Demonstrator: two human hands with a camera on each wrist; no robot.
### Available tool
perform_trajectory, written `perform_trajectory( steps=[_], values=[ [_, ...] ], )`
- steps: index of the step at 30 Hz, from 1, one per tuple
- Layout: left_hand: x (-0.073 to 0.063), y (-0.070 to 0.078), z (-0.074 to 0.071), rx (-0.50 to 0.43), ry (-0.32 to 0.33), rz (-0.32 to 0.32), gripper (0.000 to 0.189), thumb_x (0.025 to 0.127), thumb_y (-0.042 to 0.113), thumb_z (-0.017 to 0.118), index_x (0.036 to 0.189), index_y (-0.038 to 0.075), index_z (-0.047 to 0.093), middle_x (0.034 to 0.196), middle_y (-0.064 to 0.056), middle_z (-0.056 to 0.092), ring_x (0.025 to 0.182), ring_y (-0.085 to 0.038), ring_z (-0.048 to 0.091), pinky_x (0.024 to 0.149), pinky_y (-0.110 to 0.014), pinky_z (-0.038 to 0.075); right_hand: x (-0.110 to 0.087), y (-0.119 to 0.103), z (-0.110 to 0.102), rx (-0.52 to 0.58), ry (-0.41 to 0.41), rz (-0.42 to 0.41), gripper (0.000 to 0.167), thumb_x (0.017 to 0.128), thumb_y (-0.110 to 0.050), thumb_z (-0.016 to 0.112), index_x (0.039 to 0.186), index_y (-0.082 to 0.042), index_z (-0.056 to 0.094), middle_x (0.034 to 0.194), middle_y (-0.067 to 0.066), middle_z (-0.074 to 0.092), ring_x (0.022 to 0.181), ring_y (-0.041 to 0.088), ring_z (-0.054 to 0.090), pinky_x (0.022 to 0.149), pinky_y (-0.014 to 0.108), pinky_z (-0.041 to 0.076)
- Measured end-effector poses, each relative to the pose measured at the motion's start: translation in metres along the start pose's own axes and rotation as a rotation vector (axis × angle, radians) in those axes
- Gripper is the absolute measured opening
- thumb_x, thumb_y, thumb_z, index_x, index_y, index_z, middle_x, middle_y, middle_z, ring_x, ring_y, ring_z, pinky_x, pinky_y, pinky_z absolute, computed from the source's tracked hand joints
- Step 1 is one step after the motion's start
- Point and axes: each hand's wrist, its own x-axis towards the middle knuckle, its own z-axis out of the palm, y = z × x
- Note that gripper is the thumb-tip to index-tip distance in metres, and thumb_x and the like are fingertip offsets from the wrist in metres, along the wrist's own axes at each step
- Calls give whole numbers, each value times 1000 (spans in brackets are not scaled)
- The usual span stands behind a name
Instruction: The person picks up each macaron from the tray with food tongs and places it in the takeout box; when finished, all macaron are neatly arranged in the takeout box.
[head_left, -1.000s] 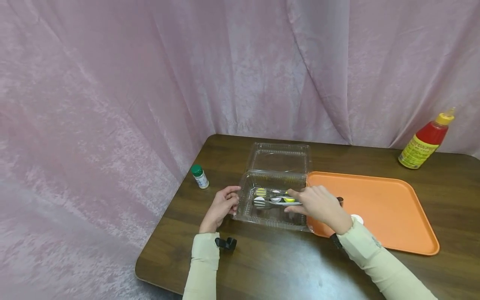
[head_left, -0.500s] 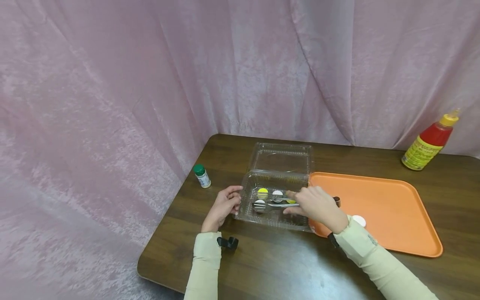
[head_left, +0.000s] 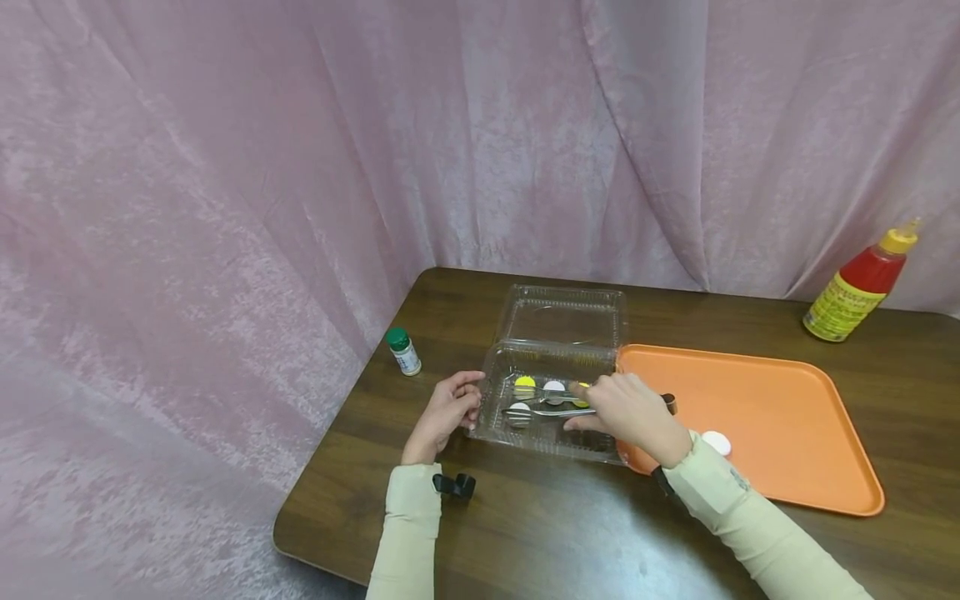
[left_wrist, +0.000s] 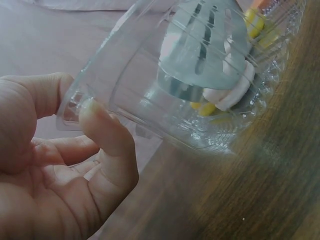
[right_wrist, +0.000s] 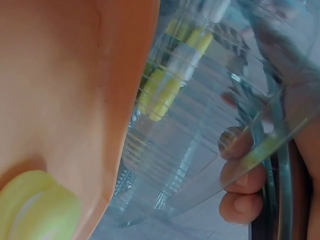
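My left hand (head_left: 445, 414) pinches the left rim of a clear plastic clamshell container (head_left: 551, 452) between thumb and fingers. Its hinged lid (head_left: 558, 319) lies folded back behind it. Yellow macarons (head_left: 524, 382) and white macarons (head_left: 554, 386) sit in the container. Wrapped around a pair of metal tongs (left_wrist: 200, 45), my right hand (head_left: 633, 414) is over the container's right side. In the left wrist view, the tongs' slotted head overlaps a white macaron (left_wrist: 238, 91) at the near left; I cannot tell if they grip it.
An orange tray (head_left: 780, 417) lies right of the container, with a pale macaron (head_left: 716, 442) near its left front. A green-capped seasoning bottle (head_left: 405, 353) stands at the left, and a red sauce bottle (head_left: 847, 290) at the back right. A pink curtain (head_left: 540, 150) hangs behind the table.
The tongs have shifted a little toward the container's front, so the macarons in the back row show more. My left hand has stayed at the rim. The head view has shifted slightly.
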Motion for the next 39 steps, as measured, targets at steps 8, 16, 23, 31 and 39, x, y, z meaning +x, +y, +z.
perform_trajectory(
  steps=[8,16,23,31,39],
  values=[
    [1,0,3,7,12,3,47,90,-7,50,137,-7,51,84,-3,53,61,-13,47,48,-21,43,-7,5,-6,51,-61,57,50,82,-57,72,102,-11,69,51,-10,28,45,6,22,36,25,26],
    [6,-4,3,-5,2,24,47,89,-7,50,136,-9,51,82,-3,53,61,-13,47,48,-21,43,-21,13,-20,86,-44,136,56,82,-55,75,114,-10,71,54,-7,36,42,9,29,37,28,28],
    [3,-4,1,1,16,20,50,88,-9,49,139,-9,50,81,-3,53,61,-14,47,48,-22,43,-34,17,-31,114,-3,169,58,83,-53,76,119,-8,72,59,-8,47,41,6,29,38,24,24],
    [5,0,-3,-1,-8,-14,51,89,-12,47,140,-13,46,84,-5,54,63,-16,48,50,-24,46,-52,25,-39,81,29,195,55,85,-54,74,120,-12,72,56,-8,41,40,5,29,37,25,25],
    [-2,4,1,0,15,-7,49,90,-9,49,139,-9,49,83,-4,52,63,-15,46,50,-23,43,-71,33,-48,55,45,209,47,84,-52,75,110,-13,68,55,-8,34,41,5,26,37,24,22]
  ],
)
